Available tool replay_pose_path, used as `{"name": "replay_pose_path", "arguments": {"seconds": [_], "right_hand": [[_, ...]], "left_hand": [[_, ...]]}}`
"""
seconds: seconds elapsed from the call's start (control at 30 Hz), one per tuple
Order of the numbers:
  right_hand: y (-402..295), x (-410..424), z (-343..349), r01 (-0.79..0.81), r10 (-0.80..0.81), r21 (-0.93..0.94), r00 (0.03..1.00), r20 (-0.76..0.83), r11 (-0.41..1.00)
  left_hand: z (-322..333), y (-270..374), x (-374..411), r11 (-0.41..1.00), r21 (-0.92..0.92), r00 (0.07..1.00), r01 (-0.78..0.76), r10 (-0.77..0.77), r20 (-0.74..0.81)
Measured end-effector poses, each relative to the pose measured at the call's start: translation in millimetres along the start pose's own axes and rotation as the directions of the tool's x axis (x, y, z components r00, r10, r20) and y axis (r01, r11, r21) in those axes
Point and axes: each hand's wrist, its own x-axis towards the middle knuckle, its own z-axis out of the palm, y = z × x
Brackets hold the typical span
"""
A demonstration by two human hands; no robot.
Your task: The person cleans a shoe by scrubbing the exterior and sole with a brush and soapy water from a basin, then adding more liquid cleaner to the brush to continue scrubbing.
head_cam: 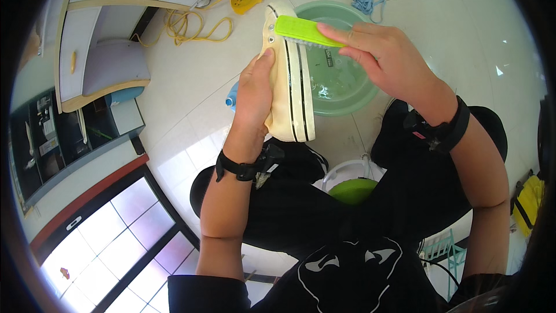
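A cream canvas shoe [280,95] with black stripes along its pale rubber sole edge is held up on its side by my left hand [256,84], fingers hidden behind or inside it. My right hand [382,54] grips a bright green scrub brush [304,30] by its right end. The brush's pale bristles face the striped sole edge near the shoe's upper part and appear to touch it. Behind and to the right of the shoe stands a round green plastic basin [347,106] with water in it.
Blue shoelaces [364,2] lie beyond the basin. A blue bottle [231,98] is partly hidden by my left hand. A yellow cord [186,30] and a yellow perforated object [245,0] lie near the white cabinet [82,52]. A green-and-white stool or tub [354,189] sits between my legs.
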Motion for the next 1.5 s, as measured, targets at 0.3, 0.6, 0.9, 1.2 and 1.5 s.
{"name": "replay_pose_path", "arguments": {"seconds": [0.3,0.6,0.9,1.2,1.5], "right_hand": [[14,4,-3,0.019,-0.021,0.185,1.000,0.005,0.983],[10,4,-17,-0.022,-0.062,0.346,0.971,0.230,0.938],[9,-9,-1,0.123,-0.178,0.156,0.891,0.417,0.980],[1,-5,-5,0.012,-0.005,-0.017,0.931,0.365,1.000],[-1,3,-14,-0.084,0.124,-0.124,0.923,0.363,0.989]], "left_hand": [[-4,-7,0,0.999,0.017,0.997,-0.027,0.026,0.074],[-12,-2,-3,0.959,0.213,0.973,-0.188,0.152,0.174],[-12,-3,-3,0.951,0.222,0.969,-0.216,0.180,0.172],[-13,-1,-4,0.918,0.262,0.952,-0.298,0.267,0.148],[-12,-12,-3,0.917,0.267,0.952,-0.296,0.262,0.157]]}}
